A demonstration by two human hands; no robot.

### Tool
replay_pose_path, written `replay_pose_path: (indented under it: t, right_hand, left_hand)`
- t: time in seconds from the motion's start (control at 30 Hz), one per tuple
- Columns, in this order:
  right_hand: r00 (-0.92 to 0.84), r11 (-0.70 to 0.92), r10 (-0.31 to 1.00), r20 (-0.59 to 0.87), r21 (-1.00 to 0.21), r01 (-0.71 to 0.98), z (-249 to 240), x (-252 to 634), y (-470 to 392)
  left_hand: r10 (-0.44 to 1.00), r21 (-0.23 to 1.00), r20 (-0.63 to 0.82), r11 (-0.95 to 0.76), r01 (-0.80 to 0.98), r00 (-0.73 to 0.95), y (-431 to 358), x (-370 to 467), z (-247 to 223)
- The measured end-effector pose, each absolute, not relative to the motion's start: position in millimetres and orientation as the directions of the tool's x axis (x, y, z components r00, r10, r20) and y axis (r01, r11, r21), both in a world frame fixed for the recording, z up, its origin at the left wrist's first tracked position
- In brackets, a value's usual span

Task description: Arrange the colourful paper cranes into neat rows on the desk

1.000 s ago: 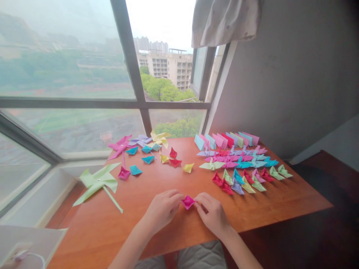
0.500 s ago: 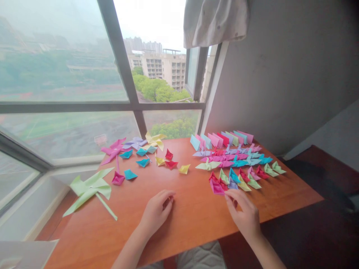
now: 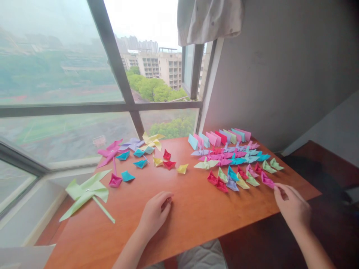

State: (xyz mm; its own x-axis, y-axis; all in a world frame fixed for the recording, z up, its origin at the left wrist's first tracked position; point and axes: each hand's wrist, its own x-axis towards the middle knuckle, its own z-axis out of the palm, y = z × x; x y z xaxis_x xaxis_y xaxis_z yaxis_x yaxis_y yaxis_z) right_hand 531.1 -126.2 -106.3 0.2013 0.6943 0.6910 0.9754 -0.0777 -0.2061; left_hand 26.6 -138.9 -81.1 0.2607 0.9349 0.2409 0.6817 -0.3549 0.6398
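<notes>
At the right of the frame, the right hand (image 3: pixel 294 209) pinches the near tip of a magenta paper boat (image 3: pixel 267 180) between thumb and fingers. The boat lies at the right end of a bunch of small boats, just beside a red boat (image 3: pixel 258 169) and below two pale green boats (image 3: pixel 272 165); I cannot tell whether it touches them or rests fully on the wood. The right hand spans the near edge of the table (image 3: pixel 193 220), fingers over the top and wrist beyond the rim. The table's right corner points outward just past the knuckles, so wood is narrow on that side.

The left hand (image 3: pixel 155 213) rests at lower centre, loosely curled, with thumb and fingertips close together; I cannot tell whether they meet. Between the two hands runs a broad open stretch of tabletop, reaching from the near edge up to a yellow boat (image 3: pixel 183 169) and the bunch at right. Rows of paper cranes (image 3: pixel 238 160) and folded cards (image 3: pixel 223 138) fill the far right part, near the wall (image 3: pixel 269 89). At left, a light green pinwheel (image 3: pixel 87 190) reaches its blades across the table's left edge.
</notes>
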Motion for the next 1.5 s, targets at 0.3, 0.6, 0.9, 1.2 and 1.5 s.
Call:
replay_pose_path:
  t: [0.3,0.6,0.9,1.2,1.5]
  right_hand:
    - [0.227,-0.126,0.733,0.641,-0.199,0.972,-118,527,-118]
    - [0.195,-0.119,0.729,0.656,-0.158,0.98,-120,524,-112]
    - [0.212,-0.117,0.732,0.648,-0.187,0.975,-117,523,-111]
    - [0.21,-0.1,0.745,0.633,-0.205,0.974,-121,527,-110]
    - [0.213,-0.108,0.735,0.643,-0.199,0.974,-120,526,-111]
  left_hand:
    - [0.93,0.618,0.275,-0.365,0.696,0.244,-139,28,-80]
    - [0.93,0.61,0.273,-0.364,0.704,0.244,-139,27,-80]
    - [0.93,0.622,0.277,-0.364,0.693,0.24,-139,27,-78]
    - [0.932,0.629,0.273,-0.36,0.689,0.238,-140,27,-78]
    - [0.935,0.636,0.27,-0.354,0.685,0.232,-140,27,-79]
